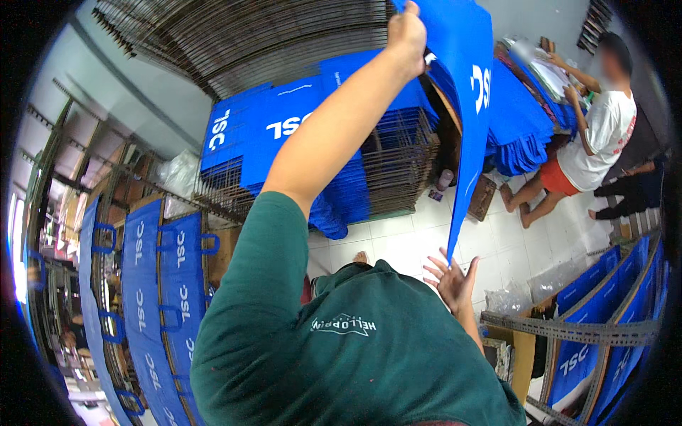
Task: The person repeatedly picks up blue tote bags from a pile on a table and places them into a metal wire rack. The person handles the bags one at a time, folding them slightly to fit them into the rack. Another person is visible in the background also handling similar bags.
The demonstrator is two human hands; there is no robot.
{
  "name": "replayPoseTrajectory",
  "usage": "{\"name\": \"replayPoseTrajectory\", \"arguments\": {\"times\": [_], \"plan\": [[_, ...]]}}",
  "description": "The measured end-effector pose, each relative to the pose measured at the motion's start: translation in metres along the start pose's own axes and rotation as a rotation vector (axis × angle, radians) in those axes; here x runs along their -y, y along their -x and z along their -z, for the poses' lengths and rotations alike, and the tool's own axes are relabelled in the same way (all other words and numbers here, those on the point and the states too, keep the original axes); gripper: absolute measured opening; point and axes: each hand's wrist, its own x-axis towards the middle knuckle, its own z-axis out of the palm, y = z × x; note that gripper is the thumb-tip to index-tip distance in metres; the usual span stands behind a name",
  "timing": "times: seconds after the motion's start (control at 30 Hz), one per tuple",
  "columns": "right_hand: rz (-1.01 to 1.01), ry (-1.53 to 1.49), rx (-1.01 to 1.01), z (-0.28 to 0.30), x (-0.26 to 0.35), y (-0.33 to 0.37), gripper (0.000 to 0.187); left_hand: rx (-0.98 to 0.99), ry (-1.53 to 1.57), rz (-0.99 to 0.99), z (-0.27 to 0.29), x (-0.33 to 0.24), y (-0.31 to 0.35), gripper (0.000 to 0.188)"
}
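A long blue fabric piece (477, 106) with white print hangs before me, its upper part out past the top edge of the view. Raised high, my left hand (408, 41) is closed on its upper left edge. Down low, my right hand (455, 282) has its fingers spread at the narrow lower tip of the cloth; whether they touch it I cannot tell. Beyond my left arm lie several printed blue fabric pieces (245, 135) on a stack of wire racks (398, 153).
More wire racks (234, 35) rise at the back. Blue printed bags hang on frames at left (145, 284) and right (572, 366). A metal rail (568, 330) runs at my right. At the far right, a person (597, 128) works by a blue fabric pile (522, 121).
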Motion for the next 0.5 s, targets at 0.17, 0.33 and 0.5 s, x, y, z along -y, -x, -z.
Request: {"name": "replayPoseTrajectory", "arguments": {"times": [0.17, 0.33, 0.5], "plan": [[0.085, -0.083, 0.406, -0.075, 0.051, -0.044, 0.082, -0.186, 0.098, -0.214, 0.059, -0.075, 0.042, 0.046], [0.321, 0.184, 0.362, -0.152, 0.079, -0.080, 0.055, -0.213, 0.178, -0.405, 0.135, -0.149, 0.096, 0.049], [0.101, 0.308, 0.451, -0.269, 0.049, -0.121, 0.043, -0.296, 0.089, -0.633, 0.208, -0.220, 0.143, 0.046]]}}
